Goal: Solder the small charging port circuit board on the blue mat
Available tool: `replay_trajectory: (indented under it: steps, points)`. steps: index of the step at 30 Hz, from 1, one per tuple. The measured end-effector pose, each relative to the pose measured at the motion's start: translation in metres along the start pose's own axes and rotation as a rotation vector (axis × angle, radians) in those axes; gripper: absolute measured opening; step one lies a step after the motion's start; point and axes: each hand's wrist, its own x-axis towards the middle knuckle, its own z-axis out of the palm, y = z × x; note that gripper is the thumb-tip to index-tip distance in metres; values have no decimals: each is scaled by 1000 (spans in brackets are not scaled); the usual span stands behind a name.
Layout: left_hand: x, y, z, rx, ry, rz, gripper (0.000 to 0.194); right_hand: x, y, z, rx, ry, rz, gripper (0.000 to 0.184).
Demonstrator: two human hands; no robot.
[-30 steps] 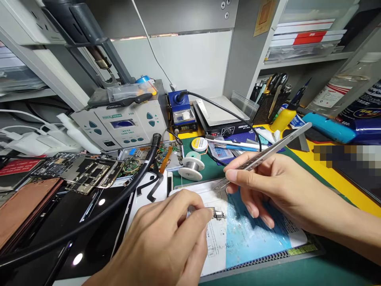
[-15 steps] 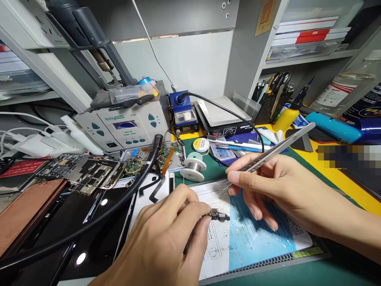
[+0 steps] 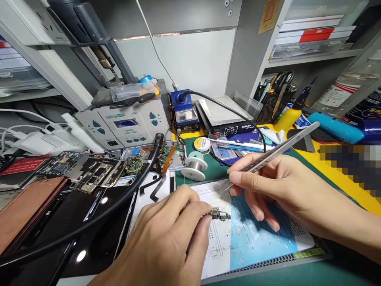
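Between the thumb and fingers of my left hand (image 3: pixel 175 226) is a small dark circuit board (image 3: pixel 219 214). Its free end points right, and the rest is hidden by my fingers. My right hand (image 3: pixel 264 186) pinches metal tweezers (image 3: pixel 274 155), which slant with their tips down to the left, above and apart from the board. Under both hands lies a white and blue printed sheet (image 3: pixel 253 234) on a grey-edged mat. A spool of solder wire (image 3: pixel 195 167) stands just beyond my left hand, with a thin strand running down toward my fingers.
A hot-air station (image 3: pixel 127 123) and a soldering station (image 3: pixel 183 107) stand at the back. Phone parts (image 3: pixel 95 174) lie at left, crossed by a thick black hose (image 3: pixel 119 206). A yellow bottle (image 3: pixel 288 119) and a pen holder (image 3: pixel 275 103) are at right.
The whole view has shifted slightly to the right. Both hands keep their grips on the circuit board and the tweezers, with hardly any movement.
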Motion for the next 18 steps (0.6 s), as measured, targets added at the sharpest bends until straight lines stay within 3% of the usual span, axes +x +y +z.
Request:
replay_trajectory:
  steps: [9, 14, 18]
  points:
    - [0, 1, -2, 22, -64, -34, 22, 0, -7, 2, -23, -8, 30, 17]
    - [0, 1, 0, 6, 4, -18, 20, 0, -6, 2, -28, 6, 31, 22]
    - [0, 2, -1, 38, -49, -33, 22, 2, -5, 3, -23, -5, 26, 21]
